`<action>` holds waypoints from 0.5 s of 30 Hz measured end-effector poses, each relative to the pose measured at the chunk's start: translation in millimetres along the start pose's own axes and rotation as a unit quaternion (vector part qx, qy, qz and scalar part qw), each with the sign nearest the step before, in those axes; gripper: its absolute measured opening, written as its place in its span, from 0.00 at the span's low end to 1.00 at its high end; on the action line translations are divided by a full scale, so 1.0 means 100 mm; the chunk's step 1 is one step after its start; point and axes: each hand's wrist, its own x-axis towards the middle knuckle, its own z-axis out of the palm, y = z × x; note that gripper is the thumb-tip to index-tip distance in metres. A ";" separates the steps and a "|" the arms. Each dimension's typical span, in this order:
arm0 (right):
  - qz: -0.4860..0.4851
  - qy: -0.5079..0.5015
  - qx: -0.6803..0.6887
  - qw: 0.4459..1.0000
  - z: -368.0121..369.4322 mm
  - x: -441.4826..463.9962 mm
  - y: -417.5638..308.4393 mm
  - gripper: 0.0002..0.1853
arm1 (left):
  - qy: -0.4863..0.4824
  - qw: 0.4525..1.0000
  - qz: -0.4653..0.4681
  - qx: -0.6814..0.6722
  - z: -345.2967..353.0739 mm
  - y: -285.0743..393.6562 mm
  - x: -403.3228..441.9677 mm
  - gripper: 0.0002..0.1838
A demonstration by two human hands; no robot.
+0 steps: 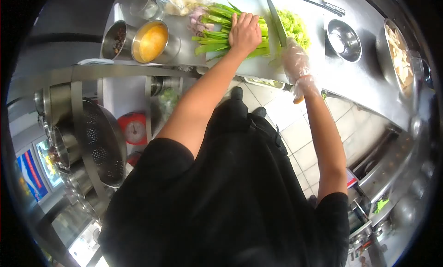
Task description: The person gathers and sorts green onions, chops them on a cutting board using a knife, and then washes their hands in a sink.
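Observation:
My bare left hand [245, 32] lies over a bunch of long green onion stalks [212, 48], its fingers curled and pressing them onto the white cutting board [316, 59]. In my right hand [296, 62], covered by a clear plastic glove, is the handle of a large kitchen knife [276, 21]. The blade points away from me, between the stalks and a pile of cut light-green pieces [294, 28]. Some pinkish pieces [198, 20] lie at the stalks' far left; their kind is unclear.
At left stand a metal container of yellow-orange liquid [153, 42] and one with dark bits [119, 42]. A clear bag [182, 2] lies behind. A steel bowl [344, 40] and a pan of pale slices [400, 57] stand right. Below hang a colander [101, 145] and a red scale [134, 128].

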 end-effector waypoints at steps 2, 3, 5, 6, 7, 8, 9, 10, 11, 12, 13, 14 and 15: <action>0.091 -0.086 -0.035 0.991 -0.21 -0.07 -0.23 0.14 | 0.020 1.000 -0.013 -0.009 0.01 0.00 0.02 0.13; 0.072 -0.065 -0.040 0.995 -0.29 -0.14 -0.34 0.12 | 0.023 1.000 -0.005 -0.016 0.01 -0.01 0.02 0.12; 0.072 -0.075 -0.056 0.993 -0.35 -0.21 -0.50 0.12 | 0.039 0.999 0.011 -0.019 0.01 -0.03 0.06 0.09; 0.070 -0.076 -0.067 0.992 -0.37 -0.23 -0.56 0.11 | 0.036 0.999 0.007 -0.027 0.01 -0.04 0.07 0.09; 0.061 -0.077 -0.087 0.991 -0.38 -0.26 -0.62 0.10 | 0.018 1.000 0.011 -0.017 0.01 -0.06 0.07 0.09; 0.067 -0.083 -0.096 0.990 -0.37 -0.26 -0.64 0.10 | 0.000 1.000 0.015 -0.008 0.03 -0.07 0.08 0.08; 0.068 -0.097 -0.110 0.987 -0.36 -0.27 -0.66 0.10 | -0.004 1.000 0.008 -0.017 0.01 -0.07 0.10 0.08; 0.068 -0.114 -0.122 0.984 -0.32 -0.28 -0.68 0.10 | 0.000 0.999 0.003 -0.049 -0.03 -0.06 0.11 0.08; 0.073 -0.130 -0.127 0.981 -0.30 -0.30 -0.66 0.10 | 0.000 0.997 -0.005 -0.079 -0.07 -0.06 0.08 0.08; -0.058 -0.110 -0.252 0.960 -0.30 -0.34 -0.62 0.12 | 0.070 0.995 0.014 -0.074 -0.04 -0.06 0.09 0.08; -0.191 -0.085 -0.363 0.908 -0.28 -0.36 -0.61 0.14 | 0.035 0.997 -0.005 -0.071 0.02 -0.06 0.09 0.11; -0.190 -0.095 -0.360 0.909 -0.27 -0.35 -0.64 0.14 | 0.002 0.998 -0.020 -0.066 0.05 -0.05 0.09 0.15; -0.178 -0.104 -0.335 0.919 -0.28 -0.34 -0.68 0.16 | -0.007 0.997 -0.022 -0.067 0.09 -0.06 0.06 0.15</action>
